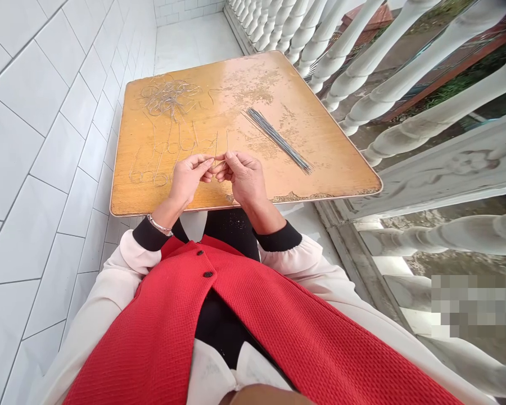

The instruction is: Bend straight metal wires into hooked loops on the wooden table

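Note:
My left hand (190, 179) and my right hand (247, 177) meet above the near part of the wooden table, fingers pinched. Between them is a thin wire (217, 145), bent, with two ends sticking up away from me; both hands grip it. Just left of my left hand lie several bent wire pieces (158, 163) with rounded loops. To the right of my right hand rests a bundle of straight grey wires (278, 139), lying at a slant. A tangled heap of curled wire (171, 98) sits at the table's far left.
The worn wooden table (337, 169) has peeling patches and a chipped front edge. A white tiled wall (46, 157) runs along the left. White balusters (362, 79) stand close along the right side.

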Motion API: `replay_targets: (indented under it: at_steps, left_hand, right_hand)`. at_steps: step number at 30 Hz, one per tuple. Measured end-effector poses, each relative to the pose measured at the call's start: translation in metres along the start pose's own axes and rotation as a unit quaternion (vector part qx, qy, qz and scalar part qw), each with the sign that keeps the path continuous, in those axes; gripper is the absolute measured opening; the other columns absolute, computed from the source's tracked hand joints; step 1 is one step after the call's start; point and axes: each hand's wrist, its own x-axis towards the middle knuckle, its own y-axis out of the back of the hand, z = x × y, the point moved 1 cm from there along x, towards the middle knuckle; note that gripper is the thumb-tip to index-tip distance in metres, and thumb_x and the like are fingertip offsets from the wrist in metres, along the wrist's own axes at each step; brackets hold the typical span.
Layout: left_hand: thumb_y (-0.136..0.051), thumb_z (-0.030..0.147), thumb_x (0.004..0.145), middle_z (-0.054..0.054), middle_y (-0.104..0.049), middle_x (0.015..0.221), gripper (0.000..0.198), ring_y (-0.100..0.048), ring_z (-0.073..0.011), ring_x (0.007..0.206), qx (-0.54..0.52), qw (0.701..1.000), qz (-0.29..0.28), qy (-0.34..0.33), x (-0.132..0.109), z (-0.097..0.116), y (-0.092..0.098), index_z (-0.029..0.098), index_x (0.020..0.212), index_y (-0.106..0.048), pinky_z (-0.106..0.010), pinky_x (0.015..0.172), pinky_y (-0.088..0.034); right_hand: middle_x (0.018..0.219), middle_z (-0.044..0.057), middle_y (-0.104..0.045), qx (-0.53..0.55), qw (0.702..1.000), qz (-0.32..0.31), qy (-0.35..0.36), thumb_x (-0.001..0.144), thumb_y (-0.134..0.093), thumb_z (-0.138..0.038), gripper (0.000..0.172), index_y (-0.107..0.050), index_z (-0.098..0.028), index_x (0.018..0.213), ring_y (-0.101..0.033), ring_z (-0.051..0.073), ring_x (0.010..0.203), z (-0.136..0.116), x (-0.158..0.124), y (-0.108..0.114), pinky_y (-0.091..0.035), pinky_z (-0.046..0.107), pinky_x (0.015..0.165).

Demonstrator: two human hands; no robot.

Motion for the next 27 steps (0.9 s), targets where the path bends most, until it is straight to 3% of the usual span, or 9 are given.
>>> replay_targets:
  at_steps: [4, 7, 13, 19, 23, 27]
  left_hand:
    - [-0.068, 0.007, 0.094, 0.006, -0.064, 0.059, 0.018, -0.053, -0.0031, 0.051, 0.055, 0.998, 0.002, -0.023, 0.000, -0.002, 0.007, 0.017, 0.081, -0.076, -0.017, 0.055, -0.043]
    - [-0.069, 0.008, 0.094, 0.006, -0.063, 0.060, 0.016, -0.054, -0.0038, 0.052, 0.059, 0.998, 0.007, -0.034, 0.001, -0.002, 0.013, 0.018, 0.082, -0.075, -0.017, 0.056, -0.044]
    - [-0.068, 0.022, 0.099, 0.002, -0.071, 0.075, 0.019, -0.060, -0.0043, 0.064, -0.015, 1.000, 0.017, -0.012, -0.007, -0.002, 0.014, 0.018, 0.081, -0.072, -0.016, 0.066, -0.049]
    - [-0.066, 0.013, 0.098, 0.002, -0.073, 0.081, 0.019, -0.063, -0.0041, 0.068, -0.098, 0.995, -0.006, 0.001, -0.013, -0.008, 0.008, 0.018, 0.081, -0.072, -0.018, 0.073, -0.052]
    - [-0.072, 0.009, 0.093, 0.002, -0.076, 0.088, 0.016, -0.067, -0.0054, 0.076, -0.084, 0.996, -0.019, -0.019, -0.013, -0.012, 0.010, 0.021, 0.083, -0.077, -0.020, 0.082, -0.054]
    - [-0.079, -0.002, 0.081, 0.001, -0.077, 0.090, 0.023, -0.071, -0.0071, 0.080, -0.055, 0.994, -0.056, -0.073, -0.011, -0.015, 0.013, 0.021, 0.080, -0.080, -0.021, 0.081, -0.055]
  right_hand:
    - [0.072, 0.001, -0.075, -0.005, 0.998, -0.034, -0.054, 0.084, -0.080, -0.066, 0.046, -0.071, -0.022, 0.080, -0.065, 0.010, 0.057, -0.005, -0.005, 0.003, -0.054, 0.021, 0.054]
    - [0.082, 0.002, -0.078, 0.021, 0.998, -0.025, -0.059, 0.085, -0.079, -0.065, 0.044, -0.073, -0.022, 0.086, -0.070, 0.010, 0.066, -0.002, -0.007, 0.004, -0.056, 0.020, 0.059]
    - [0.087, 0.002, -0.079, 0.075, 0.995, 0.023, -0.063, 0.084, -0.081, -0.063, 0.040, -0.073, -0.024, 0.087, -0.075, 0.012, 0.078, 0.012, -0.006, 0.004, -0.063, 0.022, 0.073]
    - [0.089, 0.002, -0.078, 0.127, 0.990, 0.009, -0.053, 0.083, -0.084, -0.059, 0.037, -0.073, -0.024, 0.088, -0.076, 0.013, 0.088, 0.021, -0.007, 0.003, -0.064, 0.023, 0.086]
    - [0.090, 0.002, -0.078, 0.121, 0.990, 0.025, -0.062, 0.082, -0.083, -0.058, 0.035, -0.072, -0.025, 0.085, -0.077, 0.015, 0.090, 0.023, -0.006, 0.005, -0.065, 0.026, 0.089]
    - [0.086, 0.001, -0.077, 0.119, 0.990, 0.028, -0.076, 0.082, -0.083, -0.056, 0.034, -0.071, -0.025, 0.084, -0.076, 0.014, 0.085, 0.024, -0.005, 0.007, -0.065, 0.025, 0.087]
